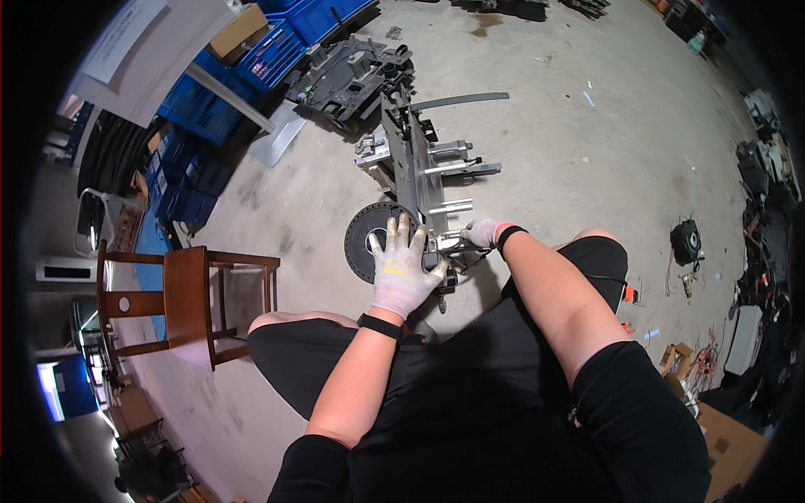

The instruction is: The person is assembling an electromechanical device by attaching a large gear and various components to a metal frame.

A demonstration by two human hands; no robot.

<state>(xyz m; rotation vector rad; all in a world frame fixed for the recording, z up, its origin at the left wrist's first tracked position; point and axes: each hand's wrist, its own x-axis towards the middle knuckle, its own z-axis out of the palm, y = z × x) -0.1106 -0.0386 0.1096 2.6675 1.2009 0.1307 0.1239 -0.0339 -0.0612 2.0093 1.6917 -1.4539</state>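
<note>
A dark metal machine frame (429,184) stands on the floor before me, with silver posts (454,206) jutting from its right side. At its near left end is a black round disc (359,241) with small holes along the rim. My left hand (399,270), in a pale work glove, lies with spread fingers across the disc's right part and the frame's near end. My right hand (486,234), gloved too, is at the near right end, beside the lowest posts. Its fingers are bent together; what they hold is hidden.
A wooden chair (186,302) stands to my left. Beyond the frame lies another dark wheeled chassis (348,80), near blue crates (272,54) and a table leg with a flat metal foot (277,147). At right are a black coiled bundle (686,241) and a cardboard box (728,448).
</note>
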